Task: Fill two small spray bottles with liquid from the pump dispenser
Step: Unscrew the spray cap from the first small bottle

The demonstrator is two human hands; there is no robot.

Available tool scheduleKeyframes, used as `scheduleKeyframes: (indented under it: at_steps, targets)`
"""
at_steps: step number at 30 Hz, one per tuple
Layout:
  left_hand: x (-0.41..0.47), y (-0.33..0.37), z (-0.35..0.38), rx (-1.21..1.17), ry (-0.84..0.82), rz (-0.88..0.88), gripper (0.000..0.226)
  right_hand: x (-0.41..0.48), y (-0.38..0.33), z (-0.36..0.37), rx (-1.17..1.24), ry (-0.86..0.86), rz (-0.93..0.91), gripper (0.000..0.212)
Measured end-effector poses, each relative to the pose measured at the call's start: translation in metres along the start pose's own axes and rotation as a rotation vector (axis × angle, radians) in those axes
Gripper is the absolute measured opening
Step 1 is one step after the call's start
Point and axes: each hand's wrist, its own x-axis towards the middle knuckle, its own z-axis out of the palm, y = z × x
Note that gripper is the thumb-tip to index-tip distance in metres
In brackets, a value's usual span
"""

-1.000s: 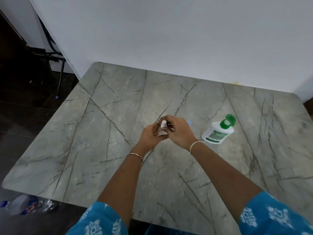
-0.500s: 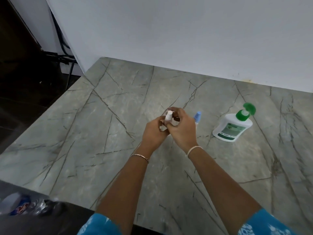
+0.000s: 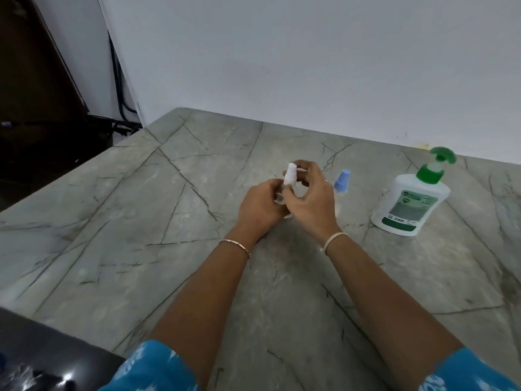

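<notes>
A: Status on the white-capped spray bottle (image 3: 290, 176)?

B: Off the bench (image 3: 141, 221), held in both hands, well to the left of the pump dispenser (image 3: 410, 198). Grip of the left hand (image 3: 260, 203) is wrapped round the clear body. Grip of the right hand (image 3: 313, 201) pinches the white cap between thumb and fingertips. Cap end points up and away from the person.

A: Anything in it?

B: Cannot tell. The body is clear and mostly hidden by fingers.

A: Second one?

B: The blue-capped spray bottle (image 3: 342, 180) stands upright on the bench with its cap on. It sits between the hands and the dispenser, nearer the hands. The right hand covers most of its body, so no read on the level there either.

A: Dispenser itself?

B: Upright on the bench, near the wall (image 3: 310, 66). White opaque body, green pump head, green-and-white label facing the person. Contents don't show through the body. It is well apart from both hands.

A: Wrists?

B: Thin bracelet on each.
</notes>
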Motion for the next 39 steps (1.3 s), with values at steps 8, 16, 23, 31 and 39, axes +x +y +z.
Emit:
scheduleKeyframes:
  at_steps: [8,16,23,31,39]
  targets:
    - [0.003,-0.002,0.002,0.018,0.036,0.076,0.020,0.007,0.011,0.003,-0.086,0.046,-0.166,0.035]
    - [-0.011,0.007,0.005,-0.032,0.006,0.008,0.032,-0.008,-0.003,-0.016,0.059,-0.115,-0.038,0.037]
    - [-0.021,0.015,0.012,0.013,0.012,0.023,0.035,-0.009,-0.007,-0.022,0.057,-0.054,0.048,0.033]
    - [-0.018,0.005,0.019,-0.110,0.048,-0.031,0.050,-0.007,0.008,-0.041,0.142,0.024,0.096,0.028]
    - [-0.017,0.005,0.020,-0.106,0.046,-0.043,0.045,-0.010,-0.003,-0.029,0.093,-0.077,0.090,0.041]
